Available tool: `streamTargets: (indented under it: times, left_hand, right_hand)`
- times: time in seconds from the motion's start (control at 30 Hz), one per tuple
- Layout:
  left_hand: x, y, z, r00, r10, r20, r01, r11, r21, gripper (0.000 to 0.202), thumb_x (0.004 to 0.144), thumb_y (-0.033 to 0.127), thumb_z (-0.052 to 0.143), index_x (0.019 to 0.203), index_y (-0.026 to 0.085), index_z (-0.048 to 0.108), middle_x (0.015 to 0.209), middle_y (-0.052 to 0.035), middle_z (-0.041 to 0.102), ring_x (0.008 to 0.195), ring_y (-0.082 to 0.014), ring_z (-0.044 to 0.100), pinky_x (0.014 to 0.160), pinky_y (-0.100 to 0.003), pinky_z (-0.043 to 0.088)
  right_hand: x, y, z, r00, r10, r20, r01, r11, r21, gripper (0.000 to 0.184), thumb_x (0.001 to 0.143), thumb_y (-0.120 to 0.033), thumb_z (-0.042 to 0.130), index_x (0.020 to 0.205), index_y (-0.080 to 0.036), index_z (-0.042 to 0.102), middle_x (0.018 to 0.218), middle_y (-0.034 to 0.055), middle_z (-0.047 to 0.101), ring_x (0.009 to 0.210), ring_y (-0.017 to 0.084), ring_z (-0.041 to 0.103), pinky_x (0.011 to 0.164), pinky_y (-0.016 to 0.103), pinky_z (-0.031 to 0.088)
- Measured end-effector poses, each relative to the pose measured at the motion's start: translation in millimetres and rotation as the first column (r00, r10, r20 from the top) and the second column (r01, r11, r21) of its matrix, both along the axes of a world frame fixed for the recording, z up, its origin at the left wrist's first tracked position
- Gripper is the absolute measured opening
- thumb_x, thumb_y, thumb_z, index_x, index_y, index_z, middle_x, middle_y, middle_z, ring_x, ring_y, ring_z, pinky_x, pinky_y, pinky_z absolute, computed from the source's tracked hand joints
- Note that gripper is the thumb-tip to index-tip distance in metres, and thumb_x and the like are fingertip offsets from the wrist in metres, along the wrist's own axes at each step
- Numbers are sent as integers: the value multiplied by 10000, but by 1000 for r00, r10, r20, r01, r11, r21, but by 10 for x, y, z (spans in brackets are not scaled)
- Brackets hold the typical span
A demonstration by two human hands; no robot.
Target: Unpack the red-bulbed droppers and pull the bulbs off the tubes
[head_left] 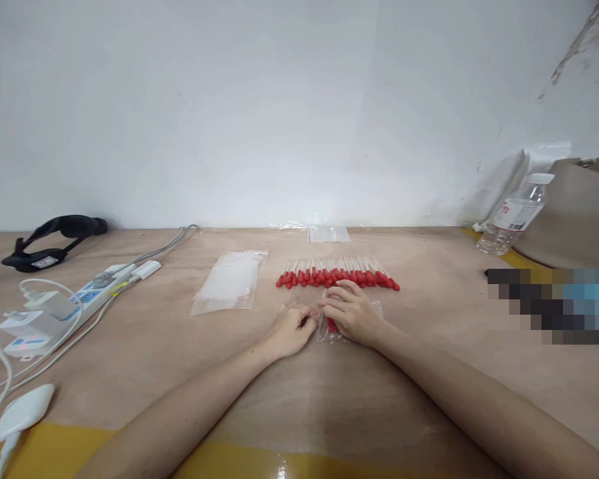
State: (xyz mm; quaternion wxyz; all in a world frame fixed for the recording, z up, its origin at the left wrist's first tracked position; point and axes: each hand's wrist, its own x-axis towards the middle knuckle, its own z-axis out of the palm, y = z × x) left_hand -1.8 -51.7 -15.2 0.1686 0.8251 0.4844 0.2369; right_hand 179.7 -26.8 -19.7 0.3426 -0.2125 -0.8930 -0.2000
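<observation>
A small clear plastic bag (322,330) lies on the table in front of me, with something red (332,326) showing inside it. My left hand (292,328) is closed, its thumb and fingers pinching at the bag's left edge. From the right, my right hand (353,313) curls over the bag and grips it near the same edge, hiding much of it. Just beyond my hands, a row of many thin pale sticks with red tips (337,275) lies side by side, red ends towards me. A stack of flat clear bags (232,281) lies to the left.
Another flat bag (328,234) lies by the wall. At left are a power strip (82,301) with plugs and cables, a white charger (24,411) and a black strap (62,229). At right, a plastic bottle (516,216) leans by a beige container (572,213).
</observation>
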Motion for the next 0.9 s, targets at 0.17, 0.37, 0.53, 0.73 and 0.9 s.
streamTargets:
  times: [0.17,0.37,0.53,0.73,0.9]
  left_hand:
    - [-2,-2,-13,1000,12,-10,-12,1000,14,182,799,192,409,667,177,534,684,26,575,724,-141,500,704,-280,324]
    - [1,-17,9,999,11,-48,-8,998,55,206,813,203,400,631,172,490,664,13,543,733,-147,489,682,-278,328]
    - [-4,-19,16,999,8,-42,-7,1000,26,227,849,248,385,676,183,518,712,10,571,777,-157,501,729,-304,349]
    - [-22,-14,-25,998,-42,38,37,991,132,201,844,225,393,726,177,549,1120,-60,520,1094,-200,433,937,-378,343]
    - [-37,2,-70,1000,3,-16,-1,991,132,116,758,134,437,700,167,532,1306,-75,393,1262,-245,275,1047,-485,200]
  right_hand:
    - [-4,7,14,999,38,-13,-38,999,-14,167,834,-130,437,787,-192,585,818,-3,654,887,146,497,914,383,303]
    - [-12,33,39,993,105,-51,-107,993,-52,190,822,-140,474,882,-250,617,750,-28,641,810,132,491,884,375,322]
    - [-20,0,56,990,119,-73,-122,991,-45,189,809,-117,475,849,-228,622,802,-18,652,839,131,497,881,360,336]
    - [-35,-28,44,994,73,-77,-73,997,-2,145,818,-140,470,786,-195,600,811,-7,651,853,133,501,868,352,350]
    - [-35,-39,28,994,106,13,-106,994,-23,170,834,-127,437,797,-198,587,845,-10,647,900,126,504,939,365,317]
